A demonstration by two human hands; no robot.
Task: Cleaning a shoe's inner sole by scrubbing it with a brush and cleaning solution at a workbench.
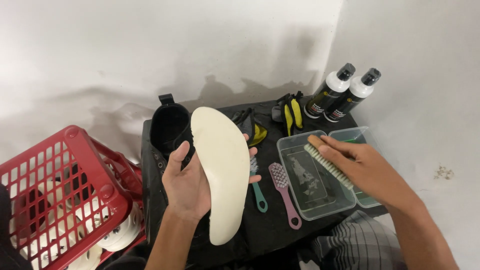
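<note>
My left hand holds a black high-top shoe turned sole-up, its cream-white sole facing me. My right hand grips a long scrub brush with pale bristles over a clear plastic tub holding a little cloudy water. Between my hands, on the black cloth, lie a pink brush and a teal-handled brush.
A second, greenish tub sits behind my right hand. Two white bottles with black caps stand at the back right by the wall. Grey-and-yellow gloves lie behind the tubs. A red plastic basket holding white shoes stands at the left.
</note>
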